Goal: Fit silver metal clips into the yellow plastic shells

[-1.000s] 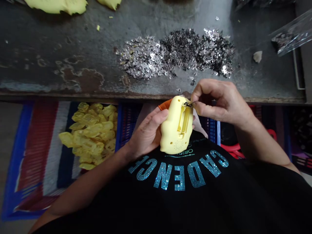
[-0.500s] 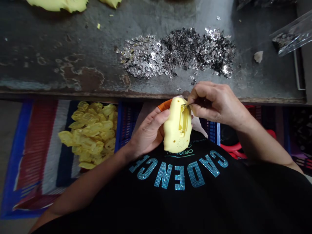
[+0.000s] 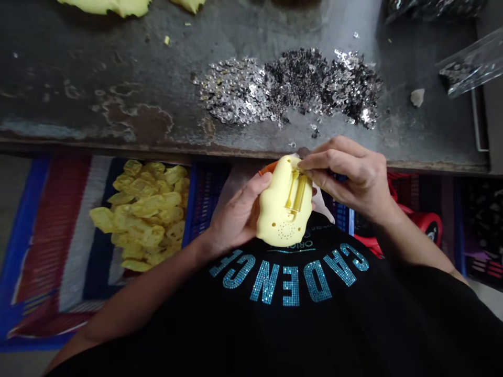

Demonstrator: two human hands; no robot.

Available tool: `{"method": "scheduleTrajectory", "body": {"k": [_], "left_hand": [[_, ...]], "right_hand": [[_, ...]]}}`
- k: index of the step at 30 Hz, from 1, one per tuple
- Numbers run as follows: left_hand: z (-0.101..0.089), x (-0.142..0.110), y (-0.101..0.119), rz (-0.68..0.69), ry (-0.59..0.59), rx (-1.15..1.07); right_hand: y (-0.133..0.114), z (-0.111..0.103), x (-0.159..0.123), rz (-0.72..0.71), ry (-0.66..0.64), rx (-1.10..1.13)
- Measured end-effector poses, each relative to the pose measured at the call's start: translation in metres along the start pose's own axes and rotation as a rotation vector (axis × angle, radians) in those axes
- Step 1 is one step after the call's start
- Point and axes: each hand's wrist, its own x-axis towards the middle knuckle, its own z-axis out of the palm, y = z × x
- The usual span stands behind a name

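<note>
A pale yellow plastic casing (image 3: pixel 271 214) with an open battery compartment (image 3: pixel 294 196), screw holes and a ring of small holes lies tilted in my left hand (image 3: pixel 238 209). That hand's thumb rests on the casing's left edge and the fingers wrap behind it. At the compartment's upper end, my right hand (image 3: pixel 348 170) presses its closed fingertips against the casing; what they hold there is hidden. Something orange (image 3: pixel 269 168) shows behind the casing's upper left. Beyond the hands, small shiny metal pieces (image 3: pixel 236 91) lie in a heap on the dark worktable (image 3: pixel 188 139).
At the lower left, yellow translucent plastic parts (image 3: pixel 147 209) fill part of a lined blue crate (image 3: pixel 15 298). Red items (image 3: pixel 426 225) sit under the table's right side. A clear bag of metal pieces (image 3: pixel 467 65) lies at far right. Yellow parts (image 3: pixel 106 5) are at the back left.
The casing has turned slightly and its lower end has shifted left. My right hand has rolled over, its fingers now extending across the compartment's upper end, where a dark metal bit showed before.
</note>
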Motion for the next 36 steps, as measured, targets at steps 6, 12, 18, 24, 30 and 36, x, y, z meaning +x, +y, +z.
{"method": "scheduleTrajectory", "body": {"k": [6, 12, 18, 24, 30, 36], "left_hand": [[0.003, -0.003, 0.001, 0.004, 0.01, -0.007], [0.003, 0.0, 0.0, 0.03, 0.004, 0.016], [0.002, 0.0, -0.003, 0.057, 0.064, 0.005], [0.004, -0.004, 0.002, 0.009, -0.029, 0.005], [0.008, -0.003, 0.003, 0.08, 0.034, 0.009], [0.007, 0.0, 0.002, 0.122, 0.061, 0.016]], "right_hand": [[0.0, -0.006, 0.004, 0.031, 0.003, 0.012], [0.0, 0.0, -0.004, -0.076, 0.0, -0.124], [0.007, 0.006, -0.006, -0.114, -0.062, -0.15], [0.0, -0.009, 0.001, 0.102, 0.017, 0.038], [0.001, 0.0, -0.005, -0.052, 0.004, -0.114], [0.004, 0.003, -0.004, -0.096, -0.008, -0.1]]}}
